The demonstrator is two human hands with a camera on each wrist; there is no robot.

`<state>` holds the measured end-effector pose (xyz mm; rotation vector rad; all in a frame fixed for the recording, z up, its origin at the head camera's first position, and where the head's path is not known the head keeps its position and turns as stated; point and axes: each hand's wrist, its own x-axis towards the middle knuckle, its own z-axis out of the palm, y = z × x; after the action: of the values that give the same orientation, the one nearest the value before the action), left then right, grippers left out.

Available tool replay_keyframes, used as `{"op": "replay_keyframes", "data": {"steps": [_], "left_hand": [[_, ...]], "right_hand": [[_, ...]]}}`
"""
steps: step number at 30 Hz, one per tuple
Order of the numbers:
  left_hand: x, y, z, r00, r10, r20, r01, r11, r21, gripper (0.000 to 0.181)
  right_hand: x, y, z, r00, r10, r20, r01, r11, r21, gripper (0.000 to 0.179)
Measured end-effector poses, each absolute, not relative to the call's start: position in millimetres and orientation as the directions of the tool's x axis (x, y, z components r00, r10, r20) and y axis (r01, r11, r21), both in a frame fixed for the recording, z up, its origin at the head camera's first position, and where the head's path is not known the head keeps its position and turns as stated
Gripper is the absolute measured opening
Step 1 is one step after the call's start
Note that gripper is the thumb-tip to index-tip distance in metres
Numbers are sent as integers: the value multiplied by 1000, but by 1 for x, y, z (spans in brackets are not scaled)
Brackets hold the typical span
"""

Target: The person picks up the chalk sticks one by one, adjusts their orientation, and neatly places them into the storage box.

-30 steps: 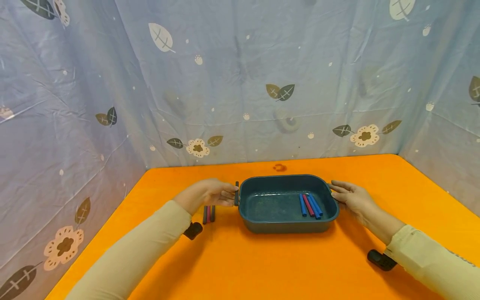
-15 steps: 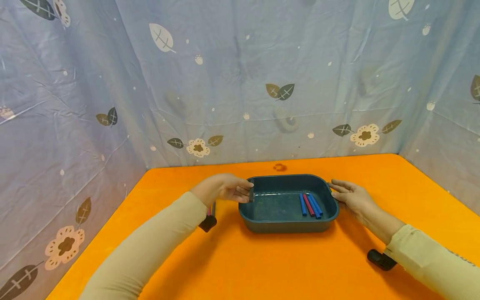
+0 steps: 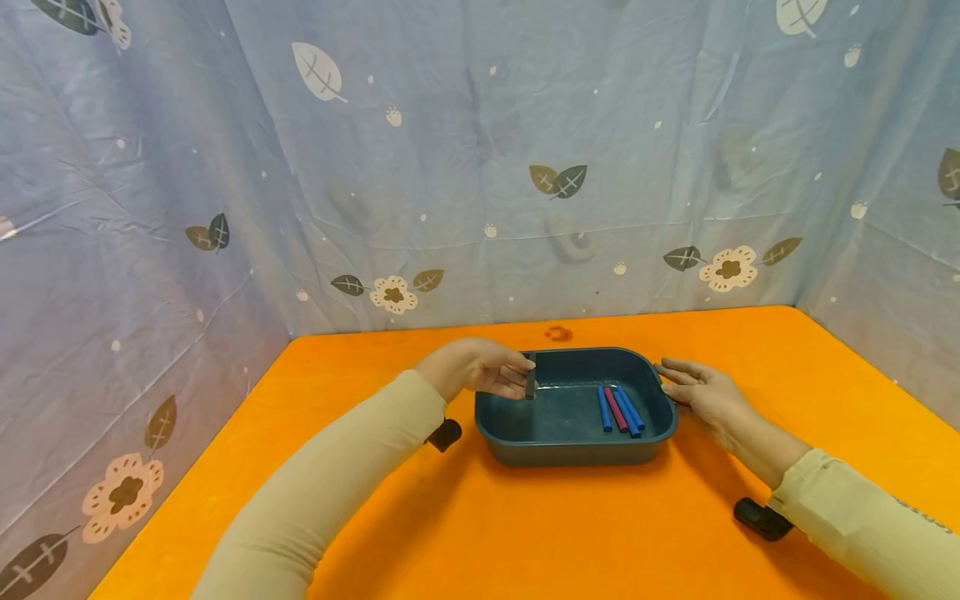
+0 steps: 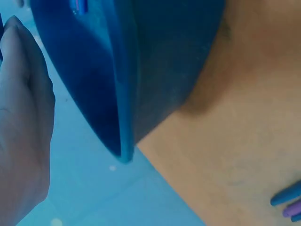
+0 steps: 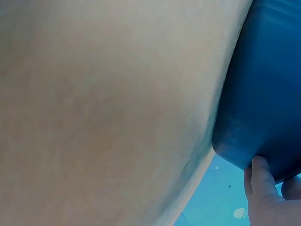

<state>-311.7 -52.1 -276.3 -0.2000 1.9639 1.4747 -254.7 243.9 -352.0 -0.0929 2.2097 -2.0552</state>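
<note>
My left hand (image 3: 487,367) pinches a dark grey stick (image 3: 531,379) upright above the left part of a dark teal basin (image 3: 577,454). What kind of stick it is, I cannot tell. Toward the basin's right end, blue sticks and a magenta stick (image 3: 617,410) lie side by side on its floor. At that end my right hand (image 3: 697,396) holds the rim, its fingers (image 5: 262,181) against the outer wall in the right wrist view. The left wrist view shows the left hand (image 4: 26,122) beside the basin, with the held stick mostly out of frame.
More sticks (image 4: 287,194) lie on the tabletop left of the basin; the left forearm (image 3: 352,467) hides them in the head view. A flowered cloth (image 3: 450,167) hangs behind the orange table (image 3: 570,533). Black wrist devices (image 3: 761,518) hang below both sleeves.
My left hand has moved right, carrying the dark grey stick from outside the basin's left rim to over its inside. The right hand and the basin have stayed in place.
</note>
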Motion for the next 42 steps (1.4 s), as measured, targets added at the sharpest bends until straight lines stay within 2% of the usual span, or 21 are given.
{"op": "replay_keyframes", "data": {"steps": [9, 16, 20, 31, 38, 42], "left_hand": [[-321, -26, -281, -737, 308, -602, -475, 396, 785, 37], [-327, -12, -280, -714, 349, -607, -460, 419, 783, 13], [-328, -8, -278, -707, 352, -613, -461, 428, 777, 12], [-330, 1, -282, -710, 358, -607, -452, 429, 782, 15], [-337, 12, -295, -694, 338, -636, -492, 422, 762, 34], [-341, 20, -307, -679, 317, -663, -514, 439, 737, 33]], "right_hand": [[-254, 244, -352, -990, -132, -41, 31, 79, -996, 61], [-255, 245, -351, -991, -129, -38, 28, 74, -997, 61], [-256, 246, -350, -991, -127, -33, 25, 69, -997, 61], [-257, 245, -350, -992, -122, -32, 22, 82, -996, 61], [-258, 243, -352, -993, -116, -32, 23, 77, -997, 60], [-257, 243, -353, -993, -113, -32, 23, 82, -996, 60]]}}
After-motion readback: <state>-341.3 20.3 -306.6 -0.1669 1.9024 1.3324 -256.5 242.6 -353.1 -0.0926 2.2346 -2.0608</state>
